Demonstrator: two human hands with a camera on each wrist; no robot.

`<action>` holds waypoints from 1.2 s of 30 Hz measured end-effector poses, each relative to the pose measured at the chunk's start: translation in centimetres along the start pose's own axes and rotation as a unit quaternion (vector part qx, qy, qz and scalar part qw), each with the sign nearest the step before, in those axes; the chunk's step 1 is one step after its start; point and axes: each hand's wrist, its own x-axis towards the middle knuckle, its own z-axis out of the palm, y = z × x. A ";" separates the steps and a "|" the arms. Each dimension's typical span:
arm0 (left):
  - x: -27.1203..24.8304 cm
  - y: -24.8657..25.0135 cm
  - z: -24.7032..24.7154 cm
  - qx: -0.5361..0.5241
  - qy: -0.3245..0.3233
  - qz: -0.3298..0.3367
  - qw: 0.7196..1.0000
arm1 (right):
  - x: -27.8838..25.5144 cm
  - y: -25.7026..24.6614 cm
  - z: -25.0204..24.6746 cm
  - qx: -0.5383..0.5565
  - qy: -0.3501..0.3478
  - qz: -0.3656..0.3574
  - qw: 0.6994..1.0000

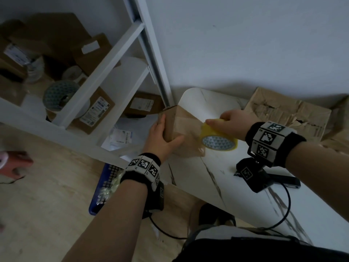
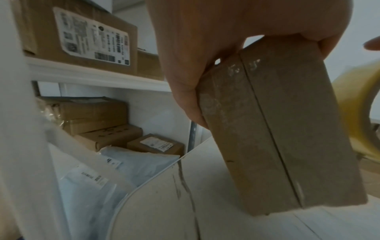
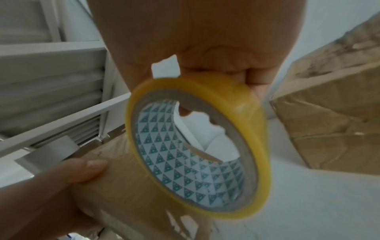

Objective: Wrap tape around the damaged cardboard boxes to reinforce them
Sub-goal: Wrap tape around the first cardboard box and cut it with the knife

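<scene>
A small brown cardboard box stands tilted on the white marble table. My left hand grips its left end, thumb on the near face. My right hand holds a yellow tape roll with a blue-triangle core, pressed against the box's right side. A clear strip of tape runs from the roll across the box face. A larger, crumpled and torn cardboard box lies at the back right of the table.
A white shelf unit at left holds labelled parcels, plastic mailers and another tape roll. A black device with a cable lies on the table under my right wrist. A blue basket sits on the floor.
</scene>
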 end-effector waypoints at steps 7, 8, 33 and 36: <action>-0.6 -2.4 -0.4 0.010 -0.016 -0.012 1.000 | -0.2 -1.6 0.8 -0.002 0.015 -0.022 1.000; -0.5 -2.7 -0.6 0.020 -0.025 -0.019 0.999 | -0.1 -1.8 0.9 -0.005 0.020 -0.031 0.999; 0.6 -2.1 3.1 0.314 -0.082 0.104 0.940 | 0.3 -3.6 2.2 0.046 0.002 -0.062 0.997; 0.7 -2.7 3.8 0.296 -0.073 0.105 0.947 | 0.1 -3.3 1.7 -0.003 0.006 -0.060 0.998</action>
